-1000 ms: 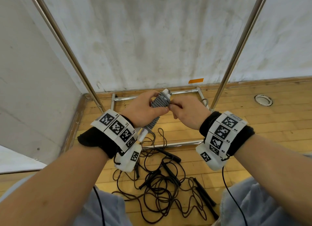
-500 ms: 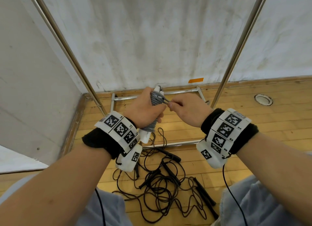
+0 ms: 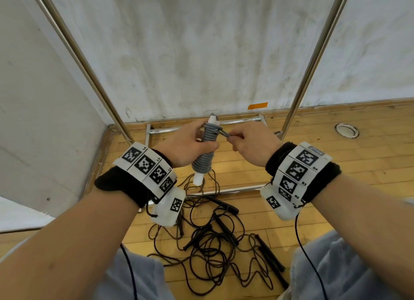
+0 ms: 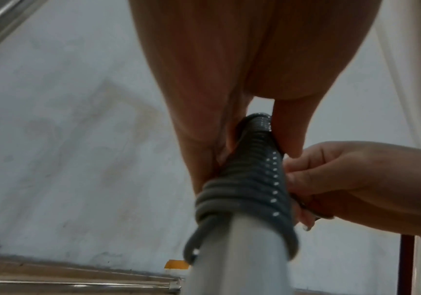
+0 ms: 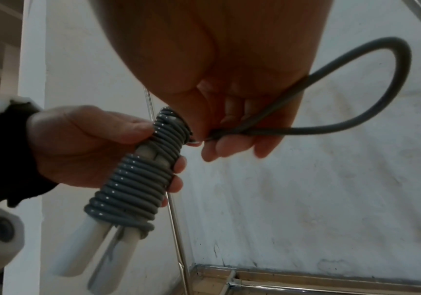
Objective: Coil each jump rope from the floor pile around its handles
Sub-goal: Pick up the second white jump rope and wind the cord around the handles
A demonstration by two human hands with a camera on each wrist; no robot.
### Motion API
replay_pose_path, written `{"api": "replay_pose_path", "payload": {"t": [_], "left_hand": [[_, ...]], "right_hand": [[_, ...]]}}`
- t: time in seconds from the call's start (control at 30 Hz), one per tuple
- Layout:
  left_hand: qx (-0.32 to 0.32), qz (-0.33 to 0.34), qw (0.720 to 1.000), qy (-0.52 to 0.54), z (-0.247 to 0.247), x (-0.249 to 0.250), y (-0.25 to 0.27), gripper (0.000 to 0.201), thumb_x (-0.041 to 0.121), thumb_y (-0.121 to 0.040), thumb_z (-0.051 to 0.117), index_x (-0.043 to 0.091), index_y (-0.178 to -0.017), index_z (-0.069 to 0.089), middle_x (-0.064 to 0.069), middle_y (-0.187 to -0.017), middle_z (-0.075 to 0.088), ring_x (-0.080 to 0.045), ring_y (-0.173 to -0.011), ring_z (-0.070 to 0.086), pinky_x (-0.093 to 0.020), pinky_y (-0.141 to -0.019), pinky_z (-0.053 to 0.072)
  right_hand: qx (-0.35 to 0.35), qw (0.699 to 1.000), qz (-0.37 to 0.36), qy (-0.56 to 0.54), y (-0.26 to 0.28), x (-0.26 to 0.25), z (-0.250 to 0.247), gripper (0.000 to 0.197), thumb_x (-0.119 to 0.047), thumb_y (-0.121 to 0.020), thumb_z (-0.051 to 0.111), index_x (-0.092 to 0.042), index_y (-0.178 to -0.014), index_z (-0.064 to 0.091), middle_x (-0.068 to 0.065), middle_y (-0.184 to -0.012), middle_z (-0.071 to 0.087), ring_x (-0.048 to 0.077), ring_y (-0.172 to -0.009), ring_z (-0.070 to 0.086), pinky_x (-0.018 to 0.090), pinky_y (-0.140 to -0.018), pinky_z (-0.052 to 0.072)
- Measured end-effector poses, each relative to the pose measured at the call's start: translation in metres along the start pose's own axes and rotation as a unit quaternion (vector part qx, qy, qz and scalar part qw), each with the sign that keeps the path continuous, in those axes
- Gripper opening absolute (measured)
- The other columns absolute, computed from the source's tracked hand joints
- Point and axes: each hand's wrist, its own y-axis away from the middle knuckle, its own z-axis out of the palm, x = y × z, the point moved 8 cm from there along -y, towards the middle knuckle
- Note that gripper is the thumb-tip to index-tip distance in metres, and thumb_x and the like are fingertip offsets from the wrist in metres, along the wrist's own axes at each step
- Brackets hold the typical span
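Two white handles point(image 5: 96, 237), held side by side in the left hand's point(image 3: 186, 142) clenched grasp above the far end of the floor pile point(image 3: 215, 243), carry the grey rope point(image 3: 207, 149), whose last loop point(image 5: 356, 83) the right hand point(image 3: 253, 142) pinches and should tuck snugly under the top turns.

The wound rope bundle point(image 3: 207, 150) stands nearly upright above the floor point(image 3: 336, 165). The left hand point(image 3: 187, 146) is on the bundle's left, the right hand point(image 3: 252, 144) on its right. The rope pile point(image 3: 215, 243) lies on the floor below the bundle, nearer the person. Behind the bundle stands the wall point(image 3: 201, 53), with the metal frame point(image 3: 237, 121) at its foot.
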Motion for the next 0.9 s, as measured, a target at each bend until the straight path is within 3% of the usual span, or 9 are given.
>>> {"api": "replay_pose_path", "payload": {"t": [0.13,0.23,0.27,0.3,0.47,0.57,0.7,0.83,0.9], "left_hand": [[0.041,0.006,0.999,0.007,-0.009,0.0,-0.001,0.041,0.035,-0.077,0.075,0.034,-0.116,0.061,0.002,-0.078,0.07,-0.009,-0.072,0.067,-0.026,-0.069,0.053],[0.037,0.016,0.999,-0.004,-0.007,0.003,0.0,0.016,0.029,-0.078,0.074,0.042,-0.085,0.066,0.013,-0.059,0.061,0.0,-0.054,0.056,-0.012,-0.052,0.045],[0.037,0.014,0.999,-0.011,-0.007,0.003,0.0,0.019,0.027,-0.079,0.073,0.044,-0.076,0.065,0.015,-0.056,0.059,0.002,-0.05,0.054,-0.011,-0.049,0.043],[0.043,0.011,0.999,-0.012,-0.007,0.002,0.0,0.02,0.025,-0.079,0.072,0.042,-0.074,0.064,0.015,-0.056,0.058,0.001,-0.049,0.053,-0.012,-0.048,0.044],[0.091,-0.014,0.995,-0.026,-0.014,-0.009,-0.004,0.029,0.022,-0.081,0.068,0.032,-0.092,0.044,0.003,-0.076,0.061,-0.01,-0.06,0.058,-0.025,-0.056,0.05],[0.094,-0.03,0.995,-0.023,-0.012,-0.012,-0.004,0.034,0.02,-0.081,0.067,0.027,-0.102,0.042,-0.003,-0.078,0.067,-0.011,-0.056,0.065,-0.026,-0.051,0.053],[0.147,-0.014,0.988,-0.056,-0.017,-0.009,-0.004,0.036,0.03,-0.081,0.069,0.029,-0.103,0.04,0.0,-0.075,0.058,-0.014,-0.055,0.06,-0.029,-0.049,0.052],[0.108,-0.03,0.991,-0.07,-0.009,-0.012,-0.007,0.043,0.038,-0.084,0.066,0.025,-0.111,0.034,-0.001,-0.079,0.056,-0.016,-0.062,0.058,-0.028,-0.051,0.049],[0.069,-0.053,0.996,-0.024,-0.005,-0.015,-0.009,0.041,0.029,-0.088,0.061,0.025,-0.117,0.032,-0.006,-0.086,0.057,-0.022,-0.074,0.059,-0.039,-0.068,0.053]], "right_hand": [[-0.018,1.0,0.003,0.015,0.0,-0.001,0.002,0.031,-0.03,-0.097,0.045,-0.023,-0.069,0.055,0.001,-0.075,0.063,0.013,-0.063,0.052,0.026,-0.059,0.038],[-0.011,1.0,-0.006,0.024,0.0,-0.004,0.001,0.036,-0.034,-0.097,0.044,-0.019,-0.066,0.055,0.006,-0.072,0.063,0.014,-0.058,0.05,0.028,-0.056,0.038],[-0.013,1.0,-0.005,0.025,0.0,-0.004,0.001,0.036,-0.035,-0.097,0.044,-0.017,-0.067,0.056,0.007,-0.073,0.064,0.015,-0.058,0.05,0.029,-0.057,0.039],[-0.018,1.0,-0.004,0.025,0.0,-0.004,0.001,0.036,-0.035,-0.097,0.044,-0.015,-0.07,0.057,0.008,-0.074,0.065,0.016,-0.058,0.05,0.029,-0.057,0.04],[-0.039,0.999,-0.012,0.012,0.002,-0.009,0.001,0.041,-0.039,-0.098,0.039,-0.012,-0.078,0.062,0.006,-0.069,0.065,0.016,-0.057,0.053,0.031,-0.059,0.047],[-0.037,0.998,-0.035,0.033,0.002,-0.016,0.003,0.035,-0.034,-0.099,0.039,-0.022,-0.069,0.054,-0.002,-0.063,0.054,0.012,-0.057,0.048,0.027,-0.053,0.034],[-0.022,0.999,-0.043,0.02,0.0,-0.021,0.002,0.036,-0.026,-0.099,0.038,-0.03,-0.063,0.04,-0.008,-0.065,0.045,0.008,-0.06,0.042,0.024,-0.053,0.026],[-0.013,0.999,-0.029,0.012,-0.001,-0.017,0.0,0.033,-0.023,-0.099,0.037,-0.026,-0.067,0.046,-0.007,-0.068,0.046,0.008,-0.062,0.043,0.023,-0.053,0.027],[-0.007,1.0,-0.024,0.013,-0.001,-0.013,-0.002,0.029,-0.023,-0.099,0.037,-0.019,-0.075,0.054,-0.006,-0.068,0.048,0.01,-0.063,0.044,0.023,-0.053,0.028]]}}
